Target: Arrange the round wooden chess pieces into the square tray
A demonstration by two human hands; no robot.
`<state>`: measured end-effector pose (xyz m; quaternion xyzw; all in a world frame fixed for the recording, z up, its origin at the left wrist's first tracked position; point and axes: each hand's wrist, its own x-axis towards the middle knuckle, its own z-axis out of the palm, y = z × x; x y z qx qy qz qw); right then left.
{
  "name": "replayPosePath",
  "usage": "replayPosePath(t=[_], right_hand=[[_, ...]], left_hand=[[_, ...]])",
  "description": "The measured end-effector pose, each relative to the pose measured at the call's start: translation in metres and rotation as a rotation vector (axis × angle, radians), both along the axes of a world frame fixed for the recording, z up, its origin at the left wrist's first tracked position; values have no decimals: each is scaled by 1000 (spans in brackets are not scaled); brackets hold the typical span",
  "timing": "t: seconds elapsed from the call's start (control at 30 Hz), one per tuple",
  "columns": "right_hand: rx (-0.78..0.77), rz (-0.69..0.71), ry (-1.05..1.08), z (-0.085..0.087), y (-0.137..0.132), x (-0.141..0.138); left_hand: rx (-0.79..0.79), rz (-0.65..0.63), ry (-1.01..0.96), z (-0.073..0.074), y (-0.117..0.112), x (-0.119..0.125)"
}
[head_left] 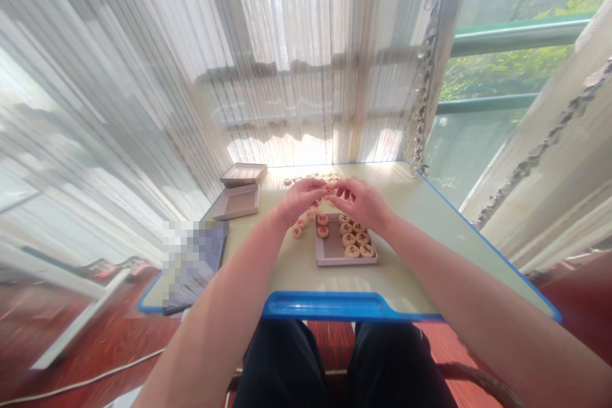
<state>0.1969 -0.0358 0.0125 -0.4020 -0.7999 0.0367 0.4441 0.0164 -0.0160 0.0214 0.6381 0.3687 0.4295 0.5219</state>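
Observation:
Both hands meet above the table behind a shallow box. My left hand is closed in a pinch, its fingertips at a round Chinese chess piece with a red character. My right hand reaches in from the other side, thumb and fingers apart, close to the same piece; whether it touches is hard to tell. Inside the box, black-character pieces stand in two columns at the right, and two red-character pieces lie at the left. Loose pieces are scattered left of the box and behind my hands.
Two more shallow boxes, one nearer and one farther, lie at the table's back left. A dark flat item, partly pixelated, rests at the left edge. The table has a blue rim; curtains hang behind it.

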Motion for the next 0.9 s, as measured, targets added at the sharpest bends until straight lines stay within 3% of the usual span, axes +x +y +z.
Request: replayPosePath(t=[0.1, 0.33, 0.77, 0.9], right_hand=[[23, -13, -6, -2, 1, 0], [28, -1, -42, -4, 3, 0], [-39, -44, -61, -1, 1, -1], [-150, -30, -119, 4, -2, 1]], left_hand=[[32, 61, 55, 1, 1, -2], [63, 28, 150, 9, -7, -2], [14, -3, 144, 1, 1, -2], [-20, 76, 63, 0, 3, -2]])
